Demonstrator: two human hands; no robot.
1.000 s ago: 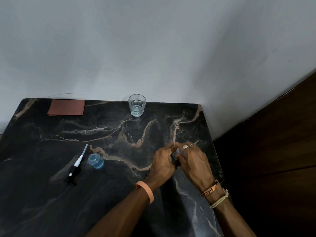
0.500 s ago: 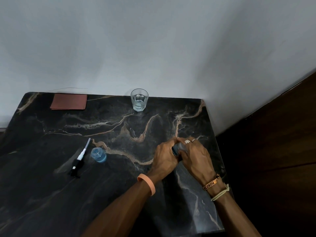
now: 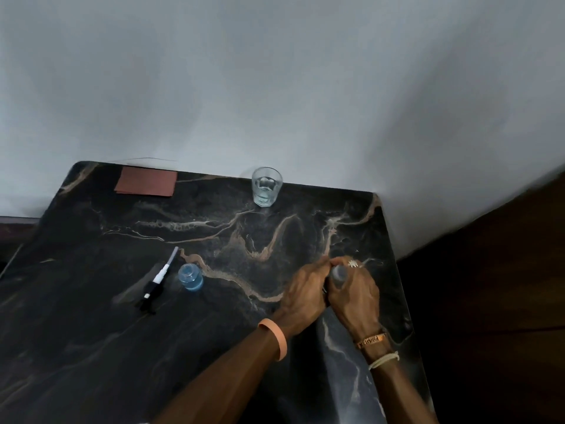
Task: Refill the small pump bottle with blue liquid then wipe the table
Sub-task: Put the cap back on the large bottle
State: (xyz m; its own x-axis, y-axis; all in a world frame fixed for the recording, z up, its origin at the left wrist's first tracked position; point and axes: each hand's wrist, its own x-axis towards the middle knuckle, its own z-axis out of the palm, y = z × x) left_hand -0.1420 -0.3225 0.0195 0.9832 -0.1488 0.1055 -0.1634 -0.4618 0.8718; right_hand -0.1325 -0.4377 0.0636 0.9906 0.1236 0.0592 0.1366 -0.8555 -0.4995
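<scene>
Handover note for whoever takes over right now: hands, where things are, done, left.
Left hand and right hand: both grip a small container between them, near the table's right edge; mostly hidden, so what it is I cannot tell.
Pump bottle: open, upright, left of centre, a little blue liquid inside.
Pump head: lying flat just left of the bottle, apart from it.
Glass: back edge, clear liquid.
Cloth: folded, back left corner, untouched.
Done: pump removed.
Left: pour, refit pump, wipe table.
</scene>
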